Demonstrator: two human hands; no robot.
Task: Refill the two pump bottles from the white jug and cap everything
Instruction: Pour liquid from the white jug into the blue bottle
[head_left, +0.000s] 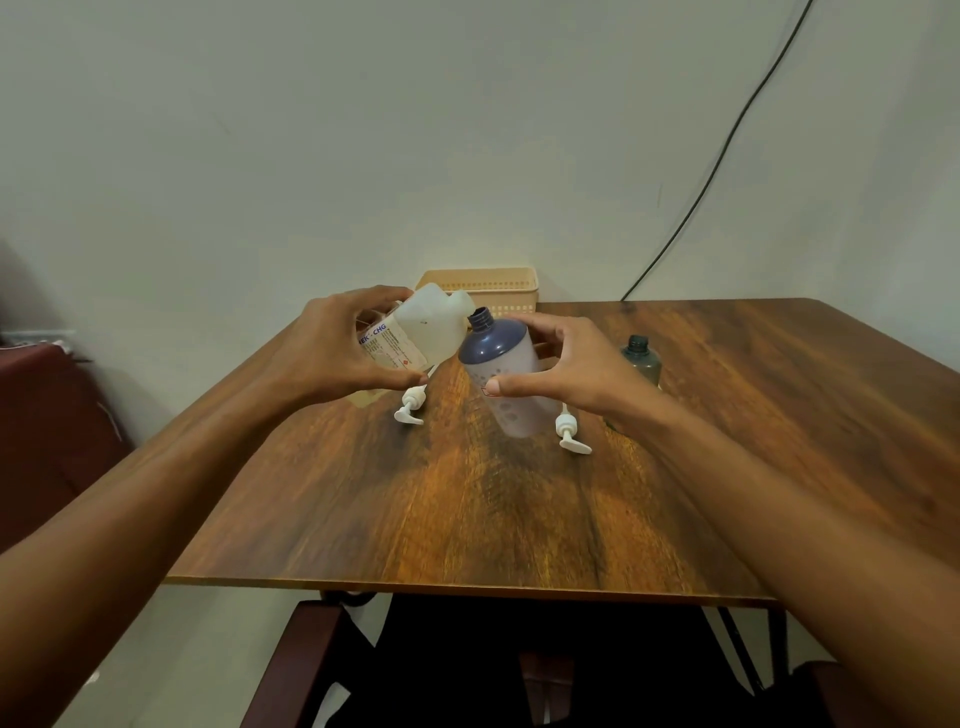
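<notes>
My left hand (332, 348) grips the white jug (421, 330), tipped to the right with its spout at the open neck of the blue-topped bottle (501, 369). My right hand (561, 369) holds that bottle, lifted off the table and tilted toward the jug. A dark green bottle (641, 358) stands uncapped behind my right hand. Two white pump heads lie on the wooden table (467, 509): one (411, 408) below the jug, the other (570, 434) under my right wrist.
A beige plastic basket (488, 288) stands against the wall at the table's back edge. A black cable (727, 140) runs down the wall on the right. A dark red chair (296, 660) sits in front of the table's near edge.
</notes>
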